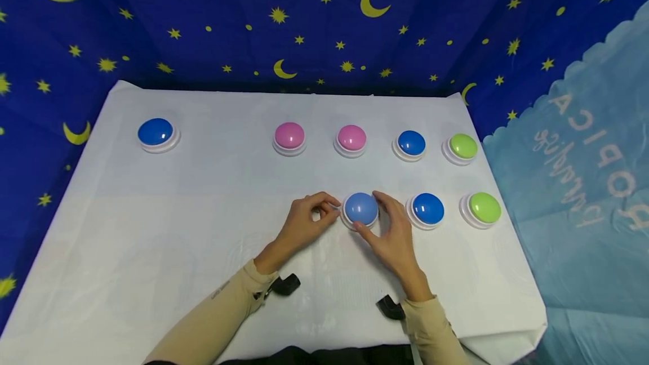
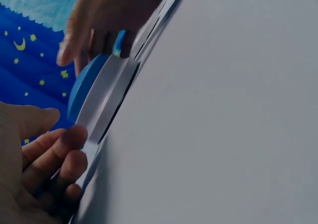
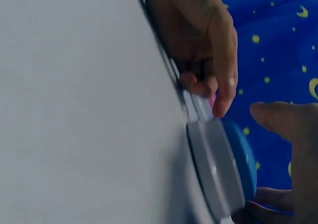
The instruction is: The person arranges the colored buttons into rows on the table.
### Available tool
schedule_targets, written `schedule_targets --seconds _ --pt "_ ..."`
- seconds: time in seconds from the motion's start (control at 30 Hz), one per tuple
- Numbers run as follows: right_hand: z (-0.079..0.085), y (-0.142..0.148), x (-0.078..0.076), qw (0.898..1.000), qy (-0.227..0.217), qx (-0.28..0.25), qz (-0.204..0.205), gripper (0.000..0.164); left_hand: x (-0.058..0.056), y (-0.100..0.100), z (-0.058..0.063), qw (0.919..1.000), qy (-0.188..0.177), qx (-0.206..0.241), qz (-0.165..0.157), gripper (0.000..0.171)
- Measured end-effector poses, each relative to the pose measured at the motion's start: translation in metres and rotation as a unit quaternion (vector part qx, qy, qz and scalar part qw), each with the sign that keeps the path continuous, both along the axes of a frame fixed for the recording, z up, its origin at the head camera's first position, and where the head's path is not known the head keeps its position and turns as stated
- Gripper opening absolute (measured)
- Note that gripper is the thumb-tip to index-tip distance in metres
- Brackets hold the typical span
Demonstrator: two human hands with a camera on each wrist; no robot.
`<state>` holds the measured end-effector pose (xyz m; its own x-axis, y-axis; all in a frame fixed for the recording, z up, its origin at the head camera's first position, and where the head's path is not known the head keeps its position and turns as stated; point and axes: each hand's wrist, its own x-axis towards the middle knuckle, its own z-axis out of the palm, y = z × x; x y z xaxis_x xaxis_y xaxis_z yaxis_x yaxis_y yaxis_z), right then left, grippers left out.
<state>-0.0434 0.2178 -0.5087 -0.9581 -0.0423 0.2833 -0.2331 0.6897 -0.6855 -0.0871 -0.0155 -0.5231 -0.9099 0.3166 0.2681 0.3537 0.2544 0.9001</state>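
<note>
A push button with a lighter blue dome (image 1: 361, 208) and a white round base sits on the white table, between the two hands. At its left side is my left hand (image 1: 310, 219), its fingers loosely bent and their tips at the rim. The left wrist view shows the left thumb (image 2: 42, 120) apart from the dome. My right hand (image 1: 392, 235) spans the button's right side, fingers at the far edge and thumb over the near rim. In the right wrist view, the right thumb (image 3: 273, 118) stands off the blue dome (image 3: 243, 157).
Right of the hands are a blue button (image 1: 428, 208) and a green button (image 1: 484, 208). Behind stand two pink buttons (image 1: 289, 136), another blue button (image 1: 411, 143) and another green one (image 1: 463, 146). One blue button (image 1: 155, 132) is far left. A starry blue cloth (image 1: 203, 55) hangs behind the table.
</note>
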Motion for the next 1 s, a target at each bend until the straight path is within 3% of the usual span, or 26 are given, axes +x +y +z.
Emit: schedule_targets --seconds 0.23,0.4,0.57,0.73,1.0 --pt "0.012 -0.043 -0.009 0.995 0.092 -0.04 0.011 0.069 0.006 -0.023 0.003 0.9997 0.006 0.022 0.009 0.006" --pt "0.014 -0.084 -0.009 0.989 0.12 -0.039 0.073 0.061 0.015 -0.049 0.003 0.9995 0.006 0.015 0.028 0.006" --pt "0.015 -0.119 -0.008 0.987 0.075 -0.013 0.144 0.061 0.02 -0.08 0.002 0.9975 0.011 0.009 0.07 0.005" --pt "0.013 -0.154 -0.02 0.981 0.024 0.005 0.191 0.062 0.018 -0.114 0.005 0.9903 0.011 0.013 0.138 0.007" --pt "0.009 -0.207 -0.05 0.976 -0.04 0.006 0.215 0.06 0.017 -0.156 0.037 0.972 -0.003 0.008 0.235 0.004"
